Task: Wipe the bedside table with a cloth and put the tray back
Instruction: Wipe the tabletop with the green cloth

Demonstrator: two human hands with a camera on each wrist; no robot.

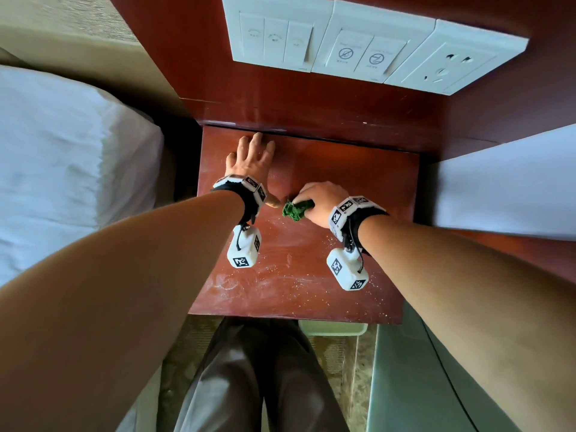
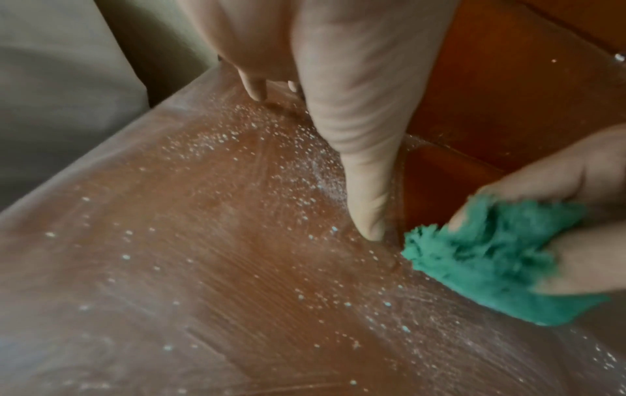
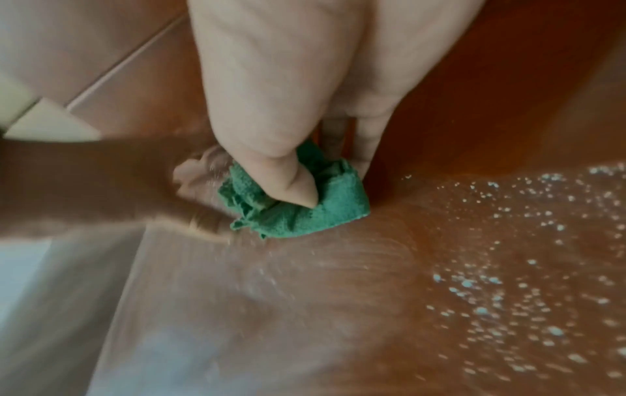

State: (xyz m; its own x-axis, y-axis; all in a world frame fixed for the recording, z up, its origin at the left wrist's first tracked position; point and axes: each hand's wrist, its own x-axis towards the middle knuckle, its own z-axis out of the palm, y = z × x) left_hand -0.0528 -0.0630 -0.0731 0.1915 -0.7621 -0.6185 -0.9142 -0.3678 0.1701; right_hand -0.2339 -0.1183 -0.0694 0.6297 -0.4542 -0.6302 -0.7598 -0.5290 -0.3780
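Observation:
A reddish wooden bedside table [image 1: 358, 188] carries white powder and specks over its front and left parts [image 2: 237, 241]. My right hand [image 1: 321, 201] grips a bunched green cloth [image 1: 294, 208] [image 3: 298, 211] [image 2: 491, 262] and presses it on the table's middle. My left hand [image 1: 252, 157] lies flat on the back left of the top, fingers spread, its thumb [image 2: 365, 209] touching the wood just left of the cloth. No tray shows in any view.
A white bed [image 1: 62, 157] lies to the left and another white bed [image 1: 505, 182] to the right. Switch and socket panels [image 1: 358, 42] sit on the wood panel behind. A pale green bin [image 1: 333, 327] stands below the table's front edge, beside my legs.

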